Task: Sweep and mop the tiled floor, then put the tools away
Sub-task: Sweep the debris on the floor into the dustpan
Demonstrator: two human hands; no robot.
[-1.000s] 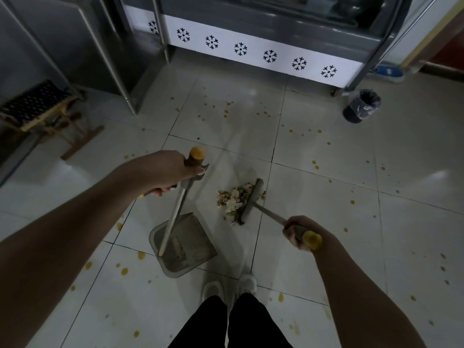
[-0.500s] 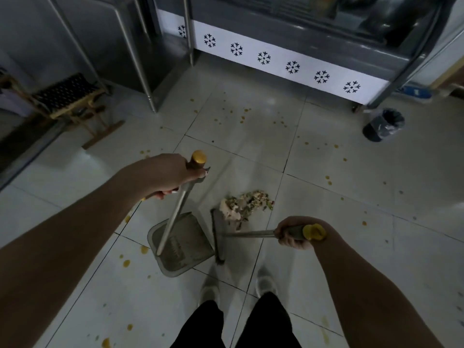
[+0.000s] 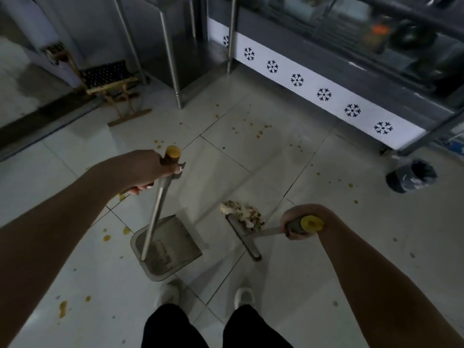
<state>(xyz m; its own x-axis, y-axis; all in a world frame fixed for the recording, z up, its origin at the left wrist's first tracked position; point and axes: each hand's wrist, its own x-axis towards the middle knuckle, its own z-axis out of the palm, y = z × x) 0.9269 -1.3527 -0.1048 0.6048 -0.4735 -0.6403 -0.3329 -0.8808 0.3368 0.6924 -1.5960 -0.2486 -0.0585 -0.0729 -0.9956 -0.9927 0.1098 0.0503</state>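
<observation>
My left hand (image 3: 148,169) grips the yellow-capped top of a long metal handle (image 3: 157,209) whose grey dustpan (image 3: 167,247) rests on the white tiled floor (image 3: 251,151) in front of my feet. My right hand (image 3: 298,221) grips the yellow-ended handle of a short broom. Its dark head (image 3: 247,243) lies on the floor right of the dustpan. A pile of pale food scraps (image 3: 242,213) lies against the broom head's far side, a short gap from the pan's mouth. Yellow spots dot the tiles.
A small black-lined bin (image 3: 410,175) stands at the right. A display cabinet with a white snowflake strip (image 3: 324,94) runs along the back. Steel table legs (image 3: 172,64) and a folding wooden stool (image 3: 110,81) stand at back left. My shoes (image 3: 243,296) are just behind the dustpan.
The view has swung left. The broom head has shifted a little away from the dustpan with the scrap pile still against it. The dustpan and my left hand have held their place.
</observation>
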